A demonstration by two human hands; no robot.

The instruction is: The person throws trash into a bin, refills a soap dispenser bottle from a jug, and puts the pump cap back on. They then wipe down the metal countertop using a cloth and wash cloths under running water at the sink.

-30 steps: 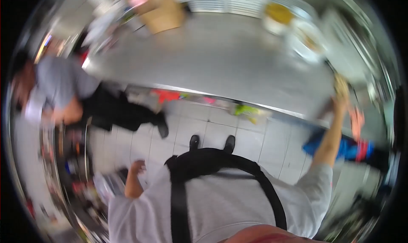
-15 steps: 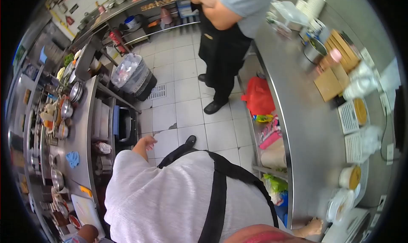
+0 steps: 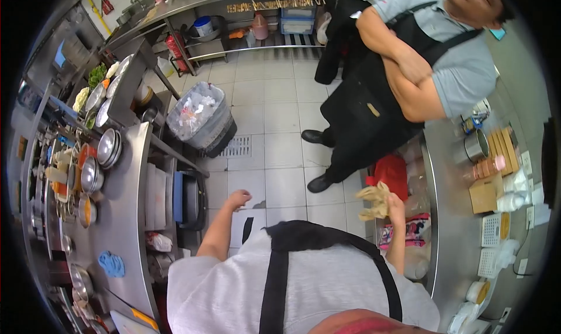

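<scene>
My right hand [image 3: 397,210] grips a tan crumpled cloth [image 3: 375,201], which hangs out to the left of my fingers beside the right-hand counter. My left hand [image 3: 238,199] is held out over the tiled floor with nothing in it, the fingers loosely bent and apart. Below the cloth, on the lower shelf, lies a pink and black patterned bag [image 3: 412,230]. A red bag [image 3: 390,176] sits just behind it.
A co-worker [image 3: 374,100] with crossed arms and a black apron stands ahead at the right counter [image 3: 453,217]. A lined trash bin [image 3: 201,115] is ahead left. Metal bowls [image 3: 92,175], a blue cloth [image 3: 111,264] and a yellow-handled knife [image 3: 145,319] lie on the left counter.
My right hand has come from the right counter to in front of me, with the tan cloth in it. The view has shifted left, and the co-worker appears nearer and farther right.
</scene>
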